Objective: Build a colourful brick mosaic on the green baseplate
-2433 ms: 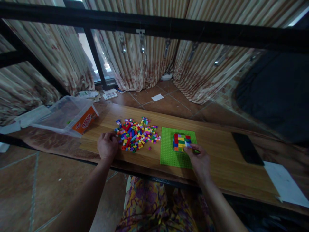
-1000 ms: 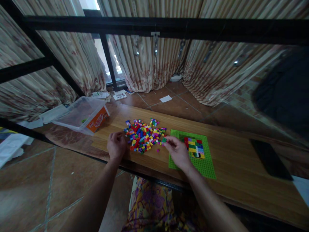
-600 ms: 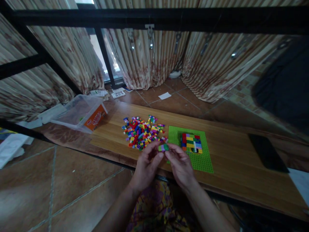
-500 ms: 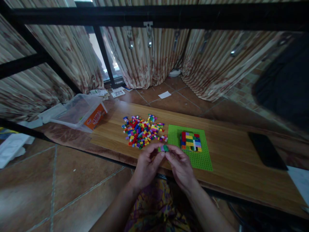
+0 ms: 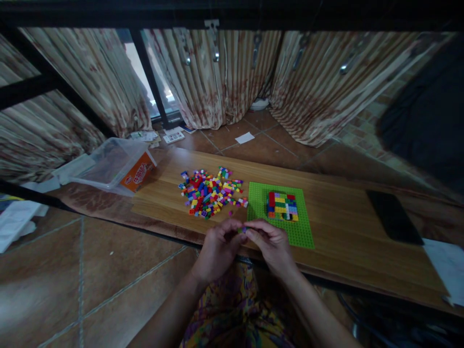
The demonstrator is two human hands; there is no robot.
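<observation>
My left hand (image 5: 222, 244) and my right hand (image 5: 270, 244) meet over the near edge of the wooden board, both pinched on small joined toy bricks (image 5: 243, 229). Purple and green show between the fingertips; the rest of the bricks is covered. Just beyond my right hand lies a green baseplate (image 5: 306, 229), with a block of multicoloured bricks (image 5: 281, 205) built on it. Past my left hand spreads a loose pile of small coloured bricks (image 5: 210, 191).
A clear plastic bin (image 5: 105, 164) with an orange label stands at the board's left end. On the right lie a black phone-like slab (image 5: 393, 215) and white paper (image 5: 444, 261). Striped curtains (image 5: 217, 82) hang behind the wooden board (image 5: 337, 217).
My hands have drawn closer round the bricks and turned them, so less of them shows. The whole view has shifted slightly. The built block looks the same.
</observation>
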